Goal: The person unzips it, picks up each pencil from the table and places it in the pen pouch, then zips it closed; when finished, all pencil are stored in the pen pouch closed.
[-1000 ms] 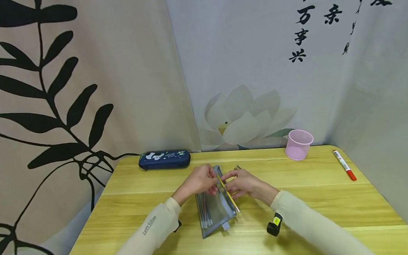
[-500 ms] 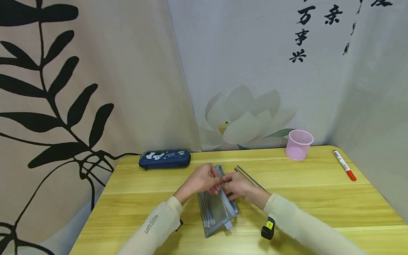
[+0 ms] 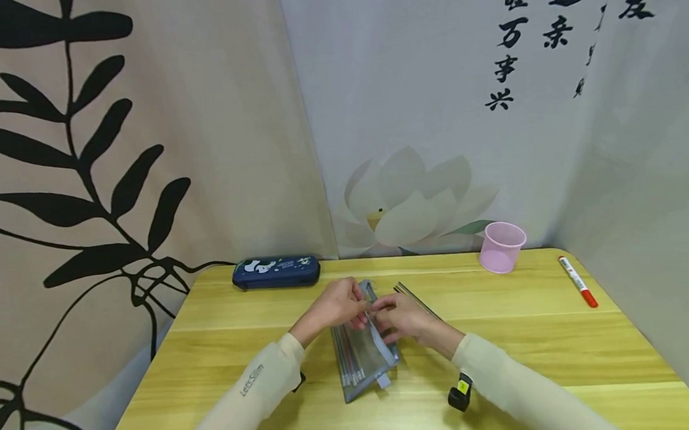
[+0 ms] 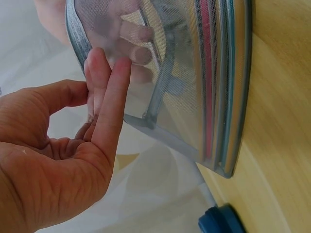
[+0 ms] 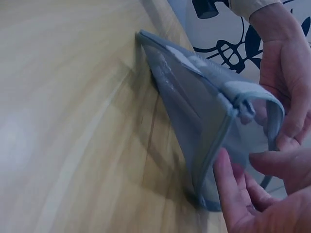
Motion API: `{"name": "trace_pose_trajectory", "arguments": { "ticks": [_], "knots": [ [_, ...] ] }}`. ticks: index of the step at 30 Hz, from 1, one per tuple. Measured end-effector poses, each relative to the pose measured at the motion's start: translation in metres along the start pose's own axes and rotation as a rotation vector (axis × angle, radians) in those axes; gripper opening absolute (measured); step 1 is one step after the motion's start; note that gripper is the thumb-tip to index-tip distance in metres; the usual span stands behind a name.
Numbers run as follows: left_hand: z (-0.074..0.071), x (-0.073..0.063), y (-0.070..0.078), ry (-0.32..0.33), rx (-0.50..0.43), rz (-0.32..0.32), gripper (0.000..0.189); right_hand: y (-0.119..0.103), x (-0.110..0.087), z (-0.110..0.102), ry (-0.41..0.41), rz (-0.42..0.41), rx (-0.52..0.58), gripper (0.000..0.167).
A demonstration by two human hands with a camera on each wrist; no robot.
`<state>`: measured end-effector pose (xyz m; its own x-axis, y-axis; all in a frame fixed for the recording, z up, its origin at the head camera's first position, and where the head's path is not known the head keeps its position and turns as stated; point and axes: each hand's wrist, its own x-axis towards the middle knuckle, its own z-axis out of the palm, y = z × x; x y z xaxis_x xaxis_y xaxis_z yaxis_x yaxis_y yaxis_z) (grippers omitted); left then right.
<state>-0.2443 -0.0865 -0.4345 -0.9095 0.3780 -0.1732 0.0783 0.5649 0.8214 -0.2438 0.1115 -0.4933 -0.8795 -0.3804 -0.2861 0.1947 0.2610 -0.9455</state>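
Note:
A grey mesh zip pouch (image 3: 361,355) stands tilted at the middle of the table. Several pencils (image 4: 209,87), one of them red, lie along one side inside it. My left hand (image 3: 338,304) pinches the pouch's upper edge between thumb and fingers. At its open mouth is my right hand (image 3: 404,316), thumb apart from the fingers. In the right wrist view the right fingertips (image 5: 222,158) are right at the rim; the left wrist view shows right fingers (image 4: 138,53) through the mesh. Behind the right hand, thin dark sticks like pencils (image 3: 415,299) are partly hidden.
A navy pencil case (image 3: 275,272) lies at the table's back edge, left of the pouch. Back right stands a pink cup (image 3: 502,248), with a white and red marker (image 3: 578,283) further right. Printed curtains hang right behind the wooden table (image 3: 542,347).
The yellow pencil that the right hand had over the pouch's mouth a second ago no longer shows outside. The right hand has shifted slightly left; the left hand keeps its pinch.

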Motion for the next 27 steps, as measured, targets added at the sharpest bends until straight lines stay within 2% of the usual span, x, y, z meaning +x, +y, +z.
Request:
{"name": "trace_pose_trajectory", "arguments": {
  "ticks": [6,12,23,27],
  "knots": [
    [0.000,0.001,0.001,0.002,-0.011,-0.004,0.005,0.001,-0.003,-0.023,0.043,-0.024,-0.028,0.035],
    [0.001,0.002,0.000,0.011,-0.022,-0.009,0.004,0.005,-0.004,-0.047,0.110,0.003,-0.050,0.038],
    [0.007,0.005,-0.003,-0.002,-0.026,-0.013,0.004,0.016,-0.008,-0.089,0.246,-0.013,-0.155,0.037],
    [0.008,0.005,-0.003,-0.003,-0.029,-0.008,0.004,0.020,-0.007,-0.104,0.224,-0.022,-0.175,0.038]
  ]
}}
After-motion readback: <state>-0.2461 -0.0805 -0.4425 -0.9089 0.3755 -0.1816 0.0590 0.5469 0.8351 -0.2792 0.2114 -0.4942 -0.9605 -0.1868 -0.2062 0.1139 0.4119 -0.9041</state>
